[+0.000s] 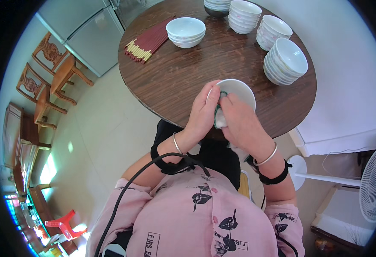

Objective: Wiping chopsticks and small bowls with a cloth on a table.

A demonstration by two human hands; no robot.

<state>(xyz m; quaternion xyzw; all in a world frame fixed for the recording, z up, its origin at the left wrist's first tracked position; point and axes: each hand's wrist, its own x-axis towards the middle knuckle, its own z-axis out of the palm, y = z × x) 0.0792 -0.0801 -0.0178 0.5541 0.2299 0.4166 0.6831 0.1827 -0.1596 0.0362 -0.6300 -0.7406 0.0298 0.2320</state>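
A white bowl (242,89) is tilted toward me just over the near edge of the round table. My left hand (201,109) grips its left rim, thumb on the near side and fingers behind. Inside the bowl, my right hand (242,120) presses a white cloth with a green edge (220,119) against the wall; its fingertips are partly hidden in the cloth. Beyond my hands, a short stack of white bowls (185,29) stands beside a fanned bundle of dark red chopsticks (151,40) with yellow ends.
The dark wood table (170,81) also bears stacks of bowls along its right side, the nearest a tall leaning stack (285,62). A white fan (374,182) stands at the lower right. Wooden chairs (61,70) and a fridge (89,36) are at the left, with a red stool (67,225) below.
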